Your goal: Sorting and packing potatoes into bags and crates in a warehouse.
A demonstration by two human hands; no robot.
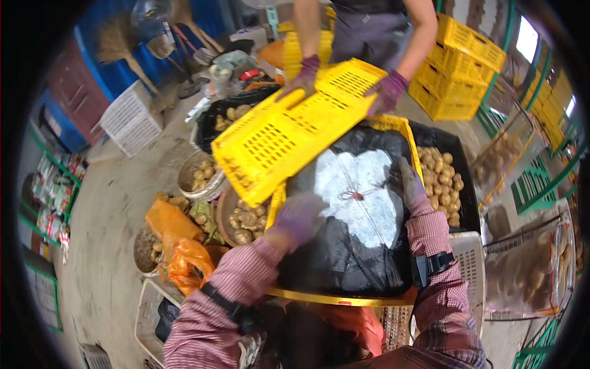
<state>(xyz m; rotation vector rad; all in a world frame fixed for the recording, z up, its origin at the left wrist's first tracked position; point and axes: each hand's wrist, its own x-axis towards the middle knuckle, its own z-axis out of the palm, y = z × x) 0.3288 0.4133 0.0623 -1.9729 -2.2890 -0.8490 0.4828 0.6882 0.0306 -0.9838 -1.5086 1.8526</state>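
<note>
Before me stands a yellow plastic crate [343,302] lined with black plastic film [336,272]. A whitish sheet [364,214] lies on the film, with thin strings crossing it and knotted at its middle. My left hand [302,214], gloved and blurred, is over the crate's left side; whether it touches anything is unclear. My right hand [408,180], also gloved, rests at the right wall, fingers over the film's edge. Across the crate's far left corner, a co-worker's gloved hands [389,92] hold a tilted yellow perforated crate [295,133], partly hiding the crate below.
Potatoes [440,180] fill a black-lined container at the right. Left are a bucket of potatoes [201,177], a brown bowl of potatoes [226,217] and an orange plastic bag [186,260]. Stacked yellow crates [456,69] stand behind at right; a white crate [131,120] is on the floor.
</note>
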